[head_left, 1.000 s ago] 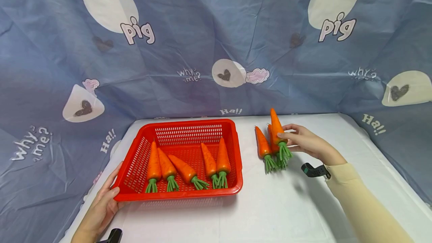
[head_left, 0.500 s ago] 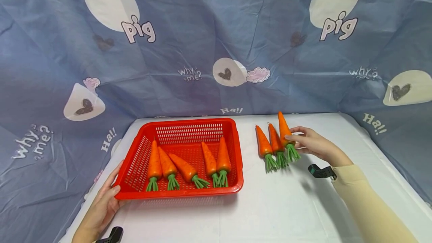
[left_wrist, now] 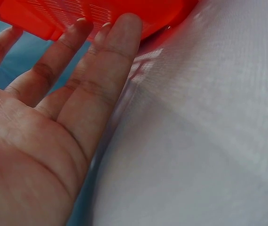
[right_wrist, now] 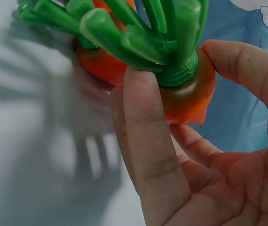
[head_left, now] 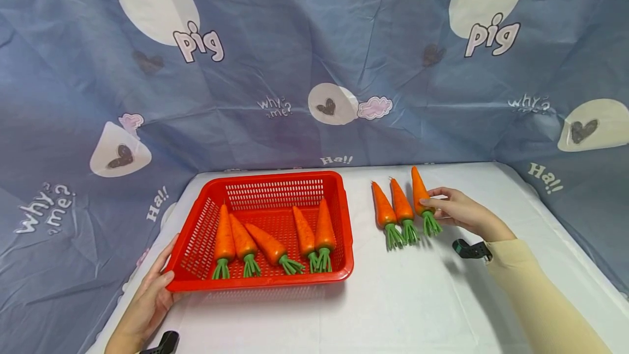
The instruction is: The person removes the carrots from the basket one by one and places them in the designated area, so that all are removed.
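Observation:
My right hand point(head_left: 459, 210) pinches an orange carrot point(head_left: 419, 186) with green stalks between thumb and fingers. In the right wrist view the fingertips press the carrot's thick end point(right_wrist: 185, 101), just below its stalks. Whether the carrot touches the table, I cannot tell. Beside it to the left lie two more carrots, a middle carrot point(head_left: 402, 201) and a left carrot point(head_left: 383, 206), tips pointing away. My left hand point(head_left: 149, 302) rests at the near left corner of a red plastic basket point(head_left: 255, 283). Its fingers point(left_wrist: 110, 66) extend straight against the outer wall in the left wrist view.
Several carrots lie inside the basket, such as a carrot point(head_left: 224, 236) at the left and a carrot point(head_left: 324, 228) at the right. A white cloth point(head_left: 393, 310) covers the table. A blue printed curtain point(head_left: 275, 26) hangs behind and at the sides.
My right hand has moved right with its carrot, from over the middle carrot to beside it, and slightly lower. The middle carrot now shows fully. My left hand and the basket stay put.

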{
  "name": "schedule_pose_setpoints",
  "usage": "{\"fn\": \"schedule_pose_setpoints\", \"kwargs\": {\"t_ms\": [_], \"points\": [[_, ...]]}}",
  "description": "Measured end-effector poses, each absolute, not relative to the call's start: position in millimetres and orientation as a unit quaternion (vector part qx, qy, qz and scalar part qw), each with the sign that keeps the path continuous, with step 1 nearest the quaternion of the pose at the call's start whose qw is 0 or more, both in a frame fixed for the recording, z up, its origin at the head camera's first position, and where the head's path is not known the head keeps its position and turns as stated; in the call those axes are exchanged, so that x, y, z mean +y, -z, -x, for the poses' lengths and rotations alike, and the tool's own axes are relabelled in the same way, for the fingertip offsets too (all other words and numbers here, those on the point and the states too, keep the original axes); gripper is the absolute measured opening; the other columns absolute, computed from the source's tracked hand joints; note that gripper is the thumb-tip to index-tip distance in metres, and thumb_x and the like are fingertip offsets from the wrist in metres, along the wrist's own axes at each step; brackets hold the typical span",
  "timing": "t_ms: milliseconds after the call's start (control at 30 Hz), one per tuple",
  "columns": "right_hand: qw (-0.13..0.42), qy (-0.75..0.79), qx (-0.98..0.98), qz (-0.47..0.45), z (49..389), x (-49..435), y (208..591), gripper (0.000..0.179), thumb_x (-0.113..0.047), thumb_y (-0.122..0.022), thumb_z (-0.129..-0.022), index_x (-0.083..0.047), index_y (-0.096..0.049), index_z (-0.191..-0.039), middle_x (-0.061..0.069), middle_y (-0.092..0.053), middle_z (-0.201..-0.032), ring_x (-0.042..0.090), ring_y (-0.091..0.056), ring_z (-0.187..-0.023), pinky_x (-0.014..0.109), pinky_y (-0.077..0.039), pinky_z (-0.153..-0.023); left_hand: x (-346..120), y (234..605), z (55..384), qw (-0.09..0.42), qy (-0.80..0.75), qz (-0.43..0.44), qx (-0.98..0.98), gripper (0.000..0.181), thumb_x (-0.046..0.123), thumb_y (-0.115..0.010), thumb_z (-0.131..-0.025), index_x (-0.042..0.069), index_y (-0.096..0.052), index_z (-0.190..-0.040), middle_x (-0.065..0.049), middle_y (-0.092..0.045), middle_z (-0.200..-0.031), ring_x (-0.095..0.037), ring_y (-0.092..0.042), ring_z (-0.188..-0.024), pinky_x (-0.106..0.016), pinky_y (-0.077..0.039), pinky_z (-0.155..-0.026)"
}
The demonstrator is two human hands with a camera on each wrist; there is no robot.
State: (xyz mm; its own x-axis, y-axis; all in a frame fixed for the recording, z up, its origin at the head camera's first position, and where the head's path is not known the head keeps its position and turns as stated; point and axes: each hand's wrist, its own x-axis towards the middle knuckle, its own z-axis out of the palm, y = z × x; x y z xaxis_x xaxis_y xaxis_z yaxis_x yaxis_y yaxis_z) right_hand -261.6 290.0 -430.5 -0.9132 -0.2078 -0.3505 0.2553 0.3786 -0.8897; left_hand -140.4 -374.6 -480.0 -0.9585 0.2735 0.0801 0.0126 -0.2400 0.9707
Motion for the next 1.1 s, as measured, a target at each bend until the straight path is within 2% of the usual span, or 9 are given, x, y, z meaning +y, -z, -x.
{"fn": "schedule_pose_setpoints", "kwargs": {"t_ms": [467, 733, 1100], "points": [[0.231, 0.569, 0.789, -0.026, 268, 290, 443, 0.067, -0.034, -0.063, -0.098, 0.005, -0.03, -0.141, -0.006, -0.056, -0.073, 0.007, -0.05, -0.063, 0.025, -0.049, -0.065, -375, 480, 140, 0.085, -0.784, -0.128, 0.601, 0.064, 0.006, -0.026, -0.106, 0.03, -0.01, -0.163, 0.018, -0.047, -0.149, -0.009, -0.062, -0.124, -0.031, -0.056, -0.094], [0.231, 0.557, 0.797, -0.038, 271, 290, 446, 0.069, -0.036, -0.064, -0.097, 0.005, -0.031, -0.141, -0.006, -0.054, -0.071, 0.005, -0.054, -0.063, 0.024, -0.055, -0.067, -374, 481, 139, 0.079, -0.775, -0.113, 0.616, 0.063, 0.008, -0.028, -0.106, 0.03, -0.009, -0.163, 0.021, -0.045, -0.148, -0.005, -0.06, -0.125, -0.029, -0.056, -0.094], [0.24, 0.553, 0.797, -0.038, 271, 288, 444, 0.065, -0.034, -0.064, -0.098, 0.006, -0.034, -0.139, -0.007, -0.052, -0.068, 0.003, -0.052, -0.061, 0.022, -0.053, -0.065, -374, 481, 138, 0.081, -0.769, -0.11, 0.625, 0.063, 0.009, -0.028, -0.107, 0.031, -0.008, -0.163, 0.021, -0.042, -0.149, -0.003, -0.059, -0.126, -0.028, -0.055, -0.095]]}}
